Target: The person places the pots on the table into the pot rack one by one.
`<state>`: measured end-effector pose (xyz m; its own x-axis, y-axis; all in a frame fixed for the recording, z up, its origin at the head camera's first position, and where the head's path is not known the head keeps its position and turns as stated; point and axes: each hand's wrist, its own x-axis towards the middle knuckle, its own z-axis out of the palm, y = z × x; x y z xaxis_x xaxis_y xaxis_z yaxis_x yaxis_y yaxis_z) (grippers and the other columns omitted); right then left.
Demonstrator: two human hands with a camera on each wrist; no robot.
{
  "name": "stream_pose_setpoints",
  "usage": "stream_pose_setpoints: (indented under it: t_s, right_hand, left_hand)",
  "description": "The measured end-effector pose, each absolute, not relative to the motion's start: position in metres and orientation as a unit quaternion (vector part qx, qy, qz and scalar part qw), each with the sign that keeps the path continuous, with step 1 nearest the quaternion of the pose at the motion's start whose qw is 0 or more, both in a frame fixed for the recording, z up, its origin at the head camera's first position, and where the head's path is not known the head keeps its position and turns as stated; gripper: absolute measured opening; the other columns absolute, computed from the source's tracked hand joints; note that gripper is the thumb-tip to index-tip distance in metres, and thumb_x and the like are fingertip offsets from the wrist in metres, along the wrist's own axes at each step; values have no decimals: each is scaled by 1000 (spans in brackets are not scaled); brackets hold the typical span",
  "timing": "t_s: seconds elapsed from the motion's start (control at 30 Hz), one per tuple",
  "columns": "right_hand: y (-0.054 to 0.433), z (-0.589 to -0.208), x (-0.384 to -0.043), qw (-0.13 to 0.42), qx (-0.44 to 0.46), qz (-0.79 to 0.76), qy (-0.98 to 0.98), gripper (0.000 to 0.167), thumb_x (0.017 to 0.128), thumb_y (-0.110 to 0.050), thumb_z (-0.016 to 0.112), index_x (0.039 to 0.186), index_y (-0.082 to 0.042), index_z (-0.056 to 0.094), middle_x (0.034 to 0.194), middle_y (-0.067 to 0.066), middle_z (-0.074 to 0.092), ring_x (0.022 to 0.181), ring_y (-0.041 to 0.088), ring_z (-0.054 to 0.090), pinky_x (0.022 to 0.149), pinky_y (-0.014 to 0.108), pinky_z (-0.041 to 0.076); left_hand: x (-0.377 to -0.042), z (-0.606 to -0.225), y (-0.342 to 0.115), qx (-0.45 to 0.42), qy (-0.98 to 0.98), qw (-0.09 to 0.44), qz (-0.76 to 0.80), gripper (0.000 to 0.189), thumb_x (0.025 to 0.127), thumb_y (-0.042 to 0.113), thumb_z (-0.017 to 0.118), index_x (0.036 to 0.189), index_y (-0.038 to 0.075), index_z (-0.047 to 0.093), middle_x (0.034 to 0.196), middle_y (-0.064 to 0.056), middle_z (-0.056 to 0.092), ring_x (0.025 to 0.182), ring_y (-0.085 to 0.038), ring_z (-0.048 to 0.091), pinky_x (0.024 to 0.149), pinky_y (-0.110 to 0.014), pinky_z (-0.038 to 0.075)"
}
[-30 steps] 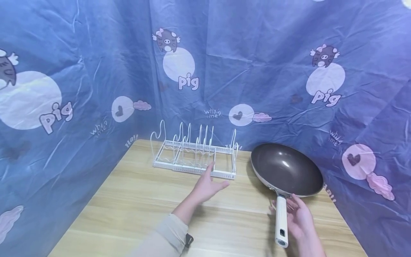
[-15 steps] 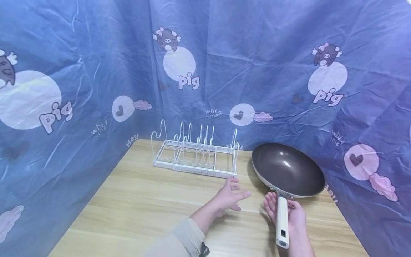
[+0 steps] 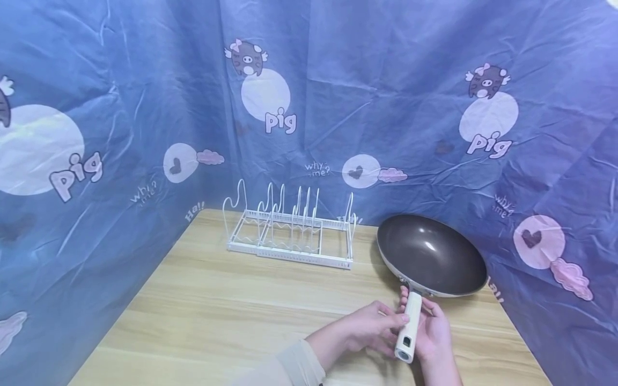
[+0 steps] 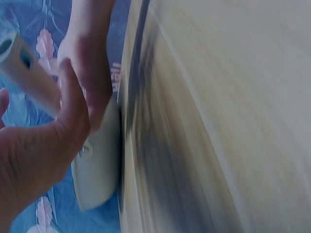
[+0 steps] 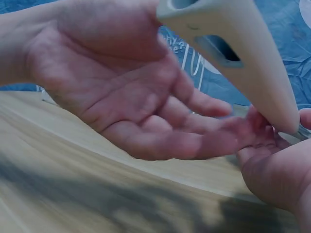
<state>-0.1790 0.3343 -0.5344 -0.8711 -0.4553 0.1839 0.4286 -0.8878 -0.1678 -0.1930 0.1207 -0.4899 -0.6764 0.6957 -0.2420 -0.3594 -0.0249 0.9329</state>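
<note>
A frying pan with a dark inside and pale outside is at the right in the head view, its cream handle toward me. My right hand holds the handle from below near the bowl, fingers on one side and thumb on the other. Beside the handle's end is my left hand, its thumb at the handle and its fingers reaching underneath. In the right wrist view the left hand's fingers are loosely extended under the handle. The left wrist view shows the handle's end behind the left thumb.
A white wire rack with upright dividers stands at the back of the wooden table, left of the pan. A blue printed cloth hangs behind and along both sides.
My left hand has moved right and down from in front of the rack to the pan handle. The handle's end has swung slightly left, and my right hand has closed in around it.
</note>
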Motion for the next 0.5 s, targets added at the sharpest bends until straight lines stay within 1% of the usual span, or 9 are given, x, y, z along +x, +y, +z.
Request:
stream_pose_setpoints:
  t_s: [0.07,0.17,0.27,0.33,0.43,0.5]
  right_hand:
    - [333,-535,-179,234,-119,-963,57,53,117,-27,26,146,6,55,134,19,65,125,27,64,114,40,55]
    - [329,-534,-179,245,-138,-959,38,61,119,-33,19,147,8,54,136,23,65,129,31,63,121,45,51]
    - [326,-534,-179,259,-164,-952,17,73,118,-40,8,149,9,52,138,27,64,133,36,62,127,50,47]
    - [324,-535,-178,258,-177,-950,10,79,117,-43,3,151,10,50,141,28,63,137,37,61,129,51,44]
    - [323,-537,-176,255,-191,-948,0,84,116,-44,-4,154,10,46,147,30,60,143,38,58,133,48,40]
    - [322,-538,-174,256,-195,-947,-7,85,115,-44,-6,157,10,44,151,30,58,147,38,56,136,46,37]
  left_hand:
    - [-190,-488,126,154,570,398,702,36,106,30,71,124,6,51,109,-14,73,92,-24,78,84,-48,71]
    - [-187,-484,131,158,550,416,707,30,106,23,71,124,4,56,102,-12,75,82,-15,74,77,-36,71]
    - [-184,-481,133,147,543,417,714,29,103,13,72,125,3,55,98,-11,75,75,-12,71,70,-29,69]
    - [-182,-481,133,139,549,409,716,31,102,9,73,126,3,53,97,-10,74,75,-12,71,70,-28,69]
    - [-182,-481,133,139,553,402,717,31,101,6,73,125,3,55,99,-10,76,75,-12,72,70,-29,69]
    - [-183,-482,132,139,555,399,717,30,100,5,74,123,4,56,99,-10,77,75,-11,72,70,-29,69]
